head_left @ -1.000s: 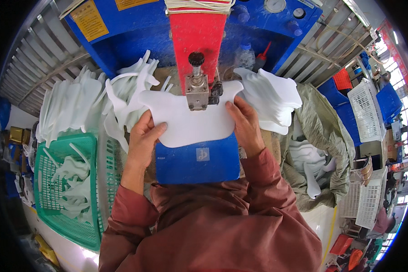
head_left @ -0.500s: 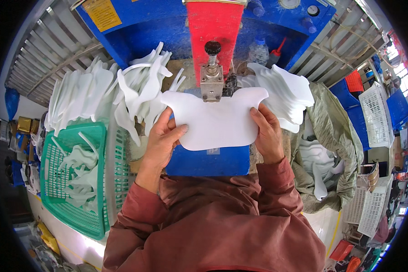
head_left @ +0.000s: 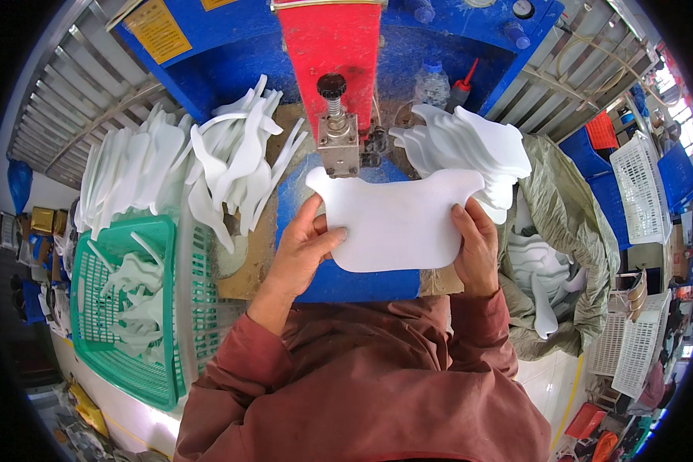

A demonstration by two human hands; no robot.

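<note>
Item: flat white sheet point(head_left: 396, 227) w/ flared upper corners, ctr. of frame, just below boxy silver metal head point(head_left: 339, 146) in view. Your L hand point(head_left: 304, 250) & R hand point(head_left: 477, 246): each pinching one side edge, thumbs on top. Advise: grip evenly, keep level, thumbs clear of head.

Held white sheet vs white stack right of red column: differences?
The held sheet is one piece; the stack is many overlapping layers. The left hand and right hand grip the held sheet; the stack sits ungripped beyond the right hand. Both are white, curved-edged.
</note>
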